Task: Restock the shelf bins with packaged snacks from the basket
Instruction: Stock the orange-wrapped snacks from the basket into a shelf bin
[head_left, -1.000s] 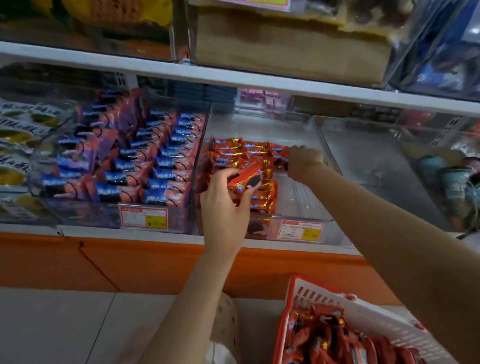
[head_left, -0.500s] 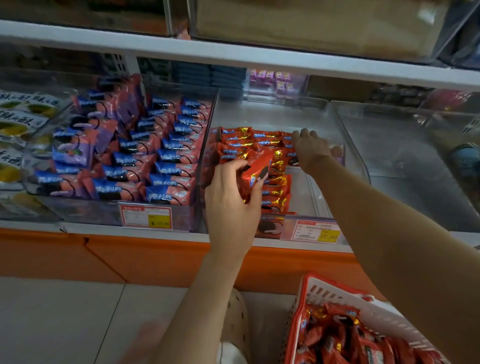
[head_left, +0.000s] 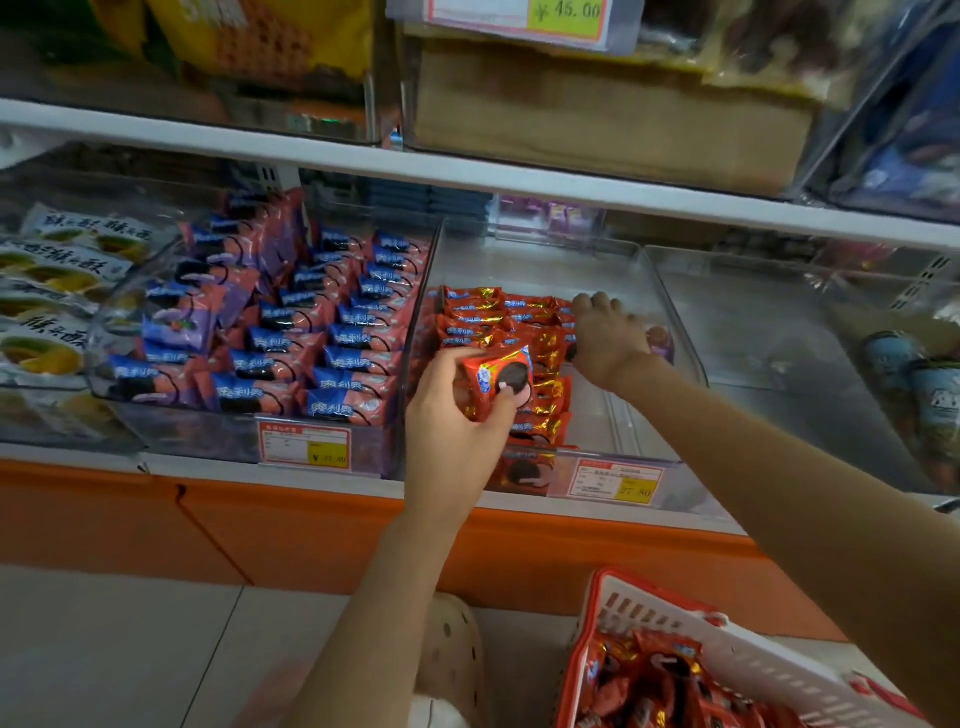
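step: I'm filling the middle clear bin (head_left: 592, 415) with snacks, one packet at a time.
my left hand (head_left: 457, 415): thumb and fingers pinch one red packet (head_left: 496, 382) over the bin's front, just above the stacked rows (head_left: 498, 322).
my right hand (head_left: 608, 338): knuckles up at the rows' far right end, fingers curled down onto them; I cannot tell if it grips anything.
the basket (head_left: 649, 613): below right, with many packets left in it.
next: I reckon this packet needs turning on edge and tucking in beside the rows, towards the bin's bare right half.
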